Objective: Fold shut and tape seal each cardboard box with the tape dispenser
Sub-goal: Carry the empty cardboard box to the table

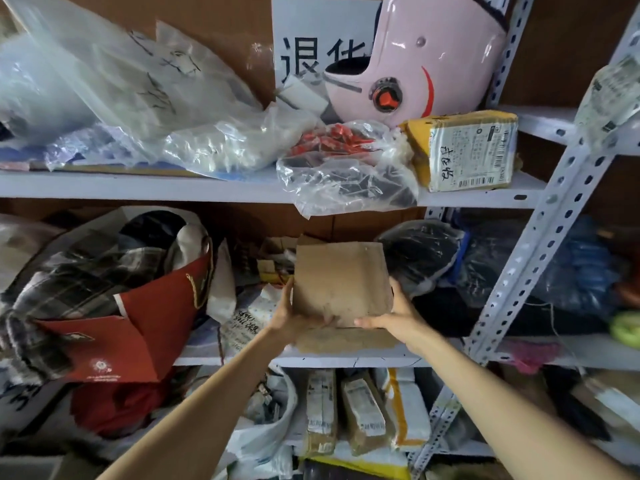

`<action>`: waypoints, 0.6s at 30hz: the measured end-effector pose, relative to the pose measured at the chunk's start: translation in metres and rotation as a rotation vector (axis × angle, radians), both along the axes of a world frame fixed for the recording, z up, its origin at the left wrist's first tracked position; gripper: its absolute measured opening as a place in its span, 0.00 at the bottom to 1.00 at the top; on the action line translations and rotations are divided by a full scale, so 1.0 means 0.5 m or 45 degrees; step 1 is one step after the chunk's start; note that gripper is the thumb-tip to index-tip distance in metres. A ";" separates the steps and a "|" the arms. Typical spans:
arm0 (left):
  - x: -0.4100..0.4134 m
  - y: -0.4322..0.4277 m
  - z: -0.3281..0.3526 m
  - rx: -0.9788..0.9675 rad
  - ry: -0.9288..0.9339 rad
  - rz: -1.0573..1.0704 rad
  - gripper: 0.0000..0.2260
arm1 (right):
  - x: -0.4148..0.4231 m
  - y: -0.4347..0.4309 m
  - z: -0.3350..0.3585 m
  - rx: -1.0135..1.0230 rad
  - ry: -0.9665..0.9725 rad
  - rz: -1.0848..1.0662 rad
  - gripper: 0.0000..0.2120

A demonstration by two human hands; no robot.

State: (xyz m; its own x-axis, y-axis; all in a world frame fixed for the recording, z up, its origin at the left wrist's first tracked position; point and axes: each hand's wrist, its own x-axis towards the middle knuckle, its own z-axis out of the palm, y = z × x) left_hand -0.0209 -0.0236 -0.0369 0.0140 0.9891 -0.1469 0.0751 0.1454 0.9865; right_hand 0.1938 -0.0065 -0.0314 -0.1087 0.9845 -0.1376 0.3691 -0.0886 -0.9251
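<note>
Left hand (293,318) and right hand (393,320) grip the cardboard box (341,280).

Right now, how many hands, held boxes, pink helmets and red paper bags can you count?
Hands: 2, the left hand and the right hand, both gripping the box
Held cardboard box: 1
Pink helmet: 1
Red paper bag: 1
Total: 5

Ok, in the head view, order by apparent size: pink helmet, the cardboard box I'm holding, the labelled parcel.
1. Pink helmet, clearly largest.
2. Cardboard box and labelled parcel look about alike; not ranking them.
</note>
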 end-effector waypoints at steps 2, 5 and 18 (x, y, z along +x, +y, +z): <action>-0.027 -0.005 -0.004 0.006 -0.068 -0.022 0.48 | -0.026 -0.029 -0.001 0.048 0.024 -0.049 0.61; -0.066 -0.021 -0.006 0.021 -0.101 -0.088 0.54 | -0.068 -0.081 -0.004 0.108 0.023 -0.161 0.63; 0.015 -0.214 0.019 0.224 -0.064 -0.659 0.51 | -0.035 -0.447 0.034 0.305 -0.217 -0.585 0.71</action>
